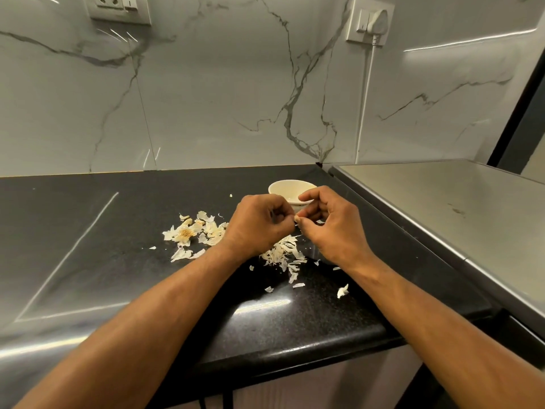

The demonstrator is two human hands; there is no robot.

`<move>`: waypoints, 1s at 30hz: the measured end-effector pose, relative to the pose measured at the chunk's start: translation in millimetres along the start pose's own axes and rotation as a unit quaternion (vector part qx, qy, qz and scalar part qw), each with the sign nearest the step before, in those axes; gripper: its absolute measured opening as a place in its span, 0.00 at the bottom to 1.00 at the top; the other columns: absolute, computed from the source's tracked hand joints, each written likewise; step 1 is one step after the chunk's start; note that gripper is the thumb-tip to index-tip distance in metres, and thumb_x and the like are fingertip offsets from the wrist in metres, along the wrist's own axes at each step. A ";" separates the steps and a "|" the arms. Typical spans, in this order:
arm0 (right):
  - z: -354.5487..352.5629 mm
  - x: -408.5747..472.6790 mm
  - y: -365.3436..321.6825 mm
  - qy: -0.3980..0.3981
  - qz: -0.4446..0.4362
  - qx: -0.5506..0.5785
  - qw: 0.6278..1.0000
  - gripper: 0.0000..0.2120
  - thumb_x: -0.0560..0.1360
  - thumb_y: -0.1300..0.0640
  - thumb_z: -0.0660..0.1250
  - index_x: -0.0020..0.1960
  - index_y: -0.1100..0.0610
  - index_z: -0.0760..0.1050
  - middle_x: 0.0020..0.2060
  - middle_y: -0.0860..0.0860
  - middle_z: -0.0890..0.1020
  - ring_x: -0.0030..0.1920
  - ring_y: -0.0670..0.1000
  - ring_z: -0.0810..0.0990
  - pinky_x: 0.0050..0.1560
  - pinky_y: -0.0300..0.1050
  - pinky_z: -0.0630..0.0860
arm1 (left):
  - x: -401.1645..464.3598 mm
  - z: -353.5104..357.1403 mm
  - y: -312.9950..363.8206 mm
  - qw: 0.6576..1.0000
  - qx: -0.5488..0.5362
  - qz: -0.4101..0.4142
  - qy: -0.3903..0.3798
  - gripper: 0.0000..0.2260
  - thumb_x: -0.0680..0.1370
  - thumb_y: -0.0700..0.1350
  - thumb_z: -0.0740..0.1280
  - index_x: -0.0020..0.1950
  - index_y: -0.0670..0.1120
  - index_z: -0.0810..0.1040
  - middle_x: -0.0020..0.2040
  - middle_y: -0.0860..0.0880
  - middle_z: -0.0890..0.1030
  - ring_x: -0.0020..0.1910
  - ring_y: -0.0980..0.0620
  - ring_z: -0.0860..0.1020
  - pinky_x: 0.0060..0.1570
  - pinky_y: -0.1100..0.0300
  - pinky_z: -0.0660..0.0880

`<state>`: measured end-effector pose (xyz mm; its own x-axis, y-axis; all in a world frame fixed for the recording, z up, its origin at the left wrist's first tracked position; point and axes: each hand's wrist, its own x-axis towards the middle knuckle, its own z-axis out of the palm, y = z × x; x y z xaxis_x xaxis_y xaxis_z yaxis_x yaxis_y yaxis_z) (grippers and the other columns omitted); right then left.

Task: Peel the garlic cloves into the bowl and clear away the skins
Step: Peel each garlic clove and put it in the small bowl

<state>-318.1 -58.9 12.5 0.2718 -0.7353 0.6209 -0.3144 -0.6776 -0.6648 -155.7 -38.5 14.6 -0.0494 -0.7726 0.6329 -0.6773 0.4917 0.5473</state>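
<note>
From the head view, the only 1 I have, I see both hands meeting just above the black bench (88,231), directly in front of the small white bowl (290,188). My left hand (261,224) has its fingers curled in tight, and my right hand (327,228) has thumb and fingers bent toward it. Between the 2 sets of fingertips a pale sliver shows, which I take to be the garlic clove (295,217); it is mostly hidden, so I cannot tell its long axis or how much skin is left on it. Both grips appear to pinch it, the left from 1 side, the right from the other.

The relation that matters: the bowl sits just beyond the hands, nearly touching the right hand's fingertips in this view, and slightly toward the right. So the right hand is the nearer one for dropping the clove; a short forward reach should do it.

Loose skins (283,255) lie on the bench under and behind the hands, with a second scatter (194,231) out to the left around a dried root end. I judge peeling is mid-way and clearing not yet begun.
</note>
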 end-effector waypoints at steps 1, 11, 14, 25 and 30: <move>-0.3 0.0 -0.2 0.002 -0.001 0.004 1.000 0.17 0.71 0.66 0.74 0.54 0.53 0.75 0.38 0.46 0.83 0.40 0.42 0.83 0.46 0.34 0.79 | 0.0 1.6 0.5 1.000 -0.006 0.000 0.005 0.02 0.72 0.41 0.73 0.39 0.46 0.82 0.32 0.50 0.81 0.29 0.57 0.75 0.33 0.54 0.78; -6.0 2.4 -5.1 -0.010 0.028 0.181 0.983 0.19 0.71 0.68 0.74 0.57 0.54 0.74 0.39 0.54 0.84 0.40 0.52 0.85 0.44 0.47 0.83 | 0.7 -0.9 13.5 0.987 -0.148 -0.062 0.014 0.04 0.74 0.35 0.68 0.40 0.35 0.77 0.28 0.46 0.70 0.27 0.55 0.65 0.27 0.62 0.64; -6.9 2.8 -4.9 -0.015 0.053 0.264 0.963 0.19 0.71 0.69 0.73 0.58 0.55 0.73 0.40 0.56 0.84 0.41 0.54 0.85 0.44 0.47 0.82 | 1.1 -1.7 15.6 0.984 -0.167 -0.067 0.009 0.04 0.75 0.35 0.67 0.41 0.35 0.77 0.29 0.46 0.71 0.27 0.56 0.65 0.27 0.65 0.64; -7.5 6.8 -1.9 0.008 0.126 0.394 0.910 0.19 0.71 0.71 0.70 0.57 0.56 0.73 0.38 0.53 0.83 0.41 0.53 0.84 0.40 0.47 0.81 | 1.2 -0.5 9.6 0.989 -0.132 -0.073 -0.004 0.08 0.72 0.43 0.68 0.40 0.38 0.77 0.28 0.46 0.70 0.27 0.54 0.65 0.28 0.61 0.65; -9.9 7.8 -0.9 0.030 0.140 0.395 0.907 0.20 0.67 0.67 0.72 0.57 0.57 0.74 0.39 0.53 0.82 0.40 0.54 0.83 0.40 0.50 0.82 | 1.7 -2.2 0.7 0.999 0.002 -0.041 -0.027 0.04 0.67 0.49 0.64 0.36 0.49 0.75 0.26 0.56 0.69 0.26 0.57 0.67 0.32 0.56 0.70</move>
<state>-324.7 -63.9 22.1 0.2254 -0.8939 0.3874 0.3937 -0.2802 -0.8755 -154.6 -38.5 17.2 -0.0333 -0.8303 0.5563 -0.6831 0.4252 0.5938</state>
